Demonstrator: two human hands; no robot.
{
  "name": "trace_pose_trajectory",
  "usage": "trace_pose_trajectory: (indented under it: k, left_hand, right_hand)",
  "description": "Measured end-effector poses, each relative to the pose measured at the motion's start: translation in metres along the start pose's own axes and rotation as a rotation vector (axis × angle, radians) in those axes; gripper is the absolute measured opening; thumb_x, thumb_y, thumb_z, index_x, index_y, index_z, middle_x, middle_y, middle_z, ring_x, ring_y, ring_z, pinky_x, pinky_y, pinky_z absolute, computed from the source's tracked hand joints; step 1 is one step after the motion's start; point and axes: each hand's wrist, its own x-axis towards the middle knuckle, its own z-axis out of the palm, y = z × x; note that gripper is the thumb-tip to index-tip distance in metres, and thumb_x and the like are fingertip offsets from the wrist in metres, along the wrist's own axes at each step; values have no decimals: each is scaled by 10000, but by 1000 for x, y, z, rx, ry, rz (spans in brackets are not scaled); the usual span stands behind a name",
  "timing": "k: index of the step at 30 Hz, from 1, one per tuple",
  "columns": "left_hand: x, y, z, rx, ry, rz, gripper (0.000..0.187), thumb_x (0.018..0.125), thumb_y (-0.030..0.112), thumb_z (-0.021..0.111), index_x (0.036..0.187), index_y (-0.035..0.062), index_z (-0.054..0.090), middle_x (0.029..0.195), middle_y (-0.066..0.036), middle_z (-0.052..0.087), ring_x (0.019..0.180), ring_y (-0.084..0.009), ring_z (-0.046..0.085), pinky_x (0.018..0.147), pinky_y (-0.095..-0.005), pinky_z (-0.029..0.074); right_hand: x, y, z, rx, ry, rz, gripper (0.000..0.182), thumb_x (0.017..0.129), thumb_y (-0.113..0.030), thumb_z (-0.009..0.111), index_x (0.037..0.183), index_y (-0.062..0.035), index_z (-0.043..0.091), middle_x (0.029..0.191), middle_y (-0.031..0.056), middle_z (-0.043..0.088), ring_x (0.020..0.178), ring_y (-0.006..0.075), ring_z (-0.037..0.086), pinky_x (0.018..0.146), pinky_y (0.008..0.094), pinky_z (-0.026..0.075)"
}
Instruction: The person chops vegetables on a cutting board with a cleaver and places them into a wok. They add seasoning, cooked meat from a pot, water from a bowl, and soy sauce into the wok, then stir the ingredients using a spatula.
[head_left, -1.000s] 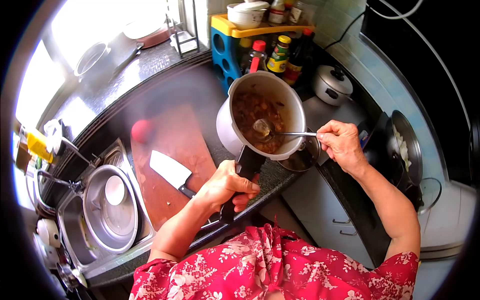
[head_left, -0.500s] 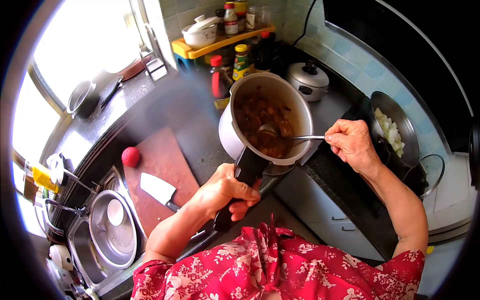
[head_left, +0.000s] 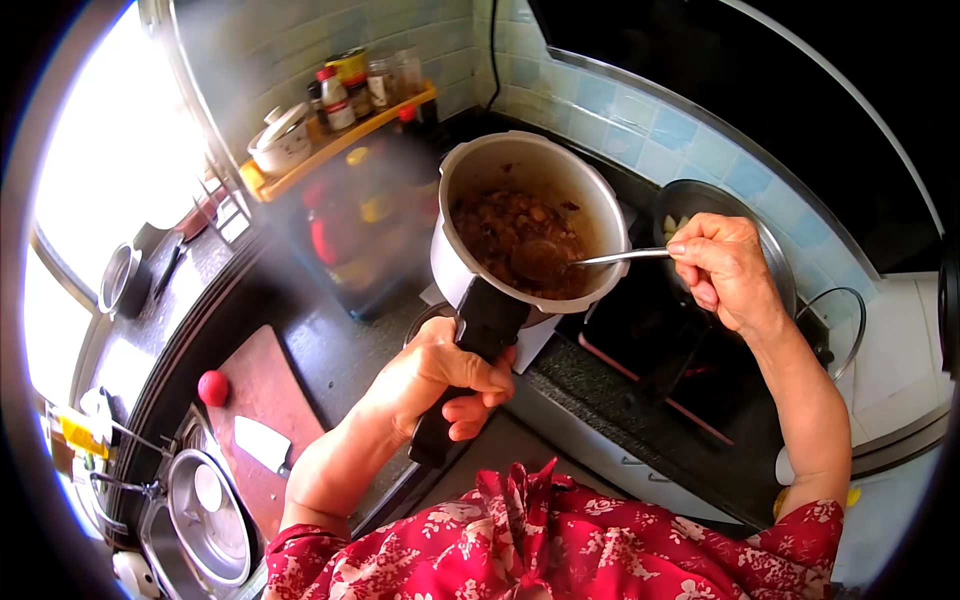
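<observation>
My left hand (head_left: 450, 375) is wrapped round the black handle (head_left: 490, 325) of a deep, pale metal pot (head_left: 450, 255). The pot is held up over the counter, tilted so its mouth faces me, with brown chunky stew (head_left: 505, 220) inside. Pinched in my right hand (head_left: 728, 265) is the thin metal handle of a ladle (head_left: 615, 258). The ladle's bowl rests in the stew, filled with brown liquid. Just behind my right hand stands a dark wok (head_left: 705, 195) with pale cut pieces (head_left: 674, 226) in it, partly hidden by that hand.
A black stove (head_left: 640, 345) lies below the wok. On the left are a cutting board (head_left: 275, 385) with a cleaver (head_left: 262, 443) and a round red item (head_left: 213, 388), then a sink with a metal basin (head_left: 215, 535). Bottles and a yellow shelf (head_left: 340, 145) stand behind, blurred by steam.
The view has turned right, and the pot has moved over toward the stove and wok. My right hand now overlaps the wok. Both hands keep their holds.
</observation>
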Motion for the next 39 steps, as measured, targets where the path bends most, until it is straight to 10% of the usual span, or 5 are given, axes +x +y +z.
trace_pose_trajectory:
  k: [22, 39]
  left_hand:
    - [123, 28, 82, -166, -199, -43, 244, 702, -21, 536, 929, -73, 465, 591, -113, 471, 298, -63, 317, 256, -241, 321]
    - [100, 16, 53, -286, -114, 131, 289, 702, -53, 557, 964, -98, 444, 588, -176, 470, 277, -131, 345, 239, -298, 339]
  right_hand:
    - [-15, -37, -183, -70, 507, -147, 68, 751, -61, 590, 744, 5, 574, 537, 27, 478, 364, 49, 319, 324, 202, 216]
    - [-36, 73, -223, -469, 701, -346, 74, 804, -15, 569, 741, 20, 586, 609, -17, 525, 558, 50, 448, 512, 207, 363]
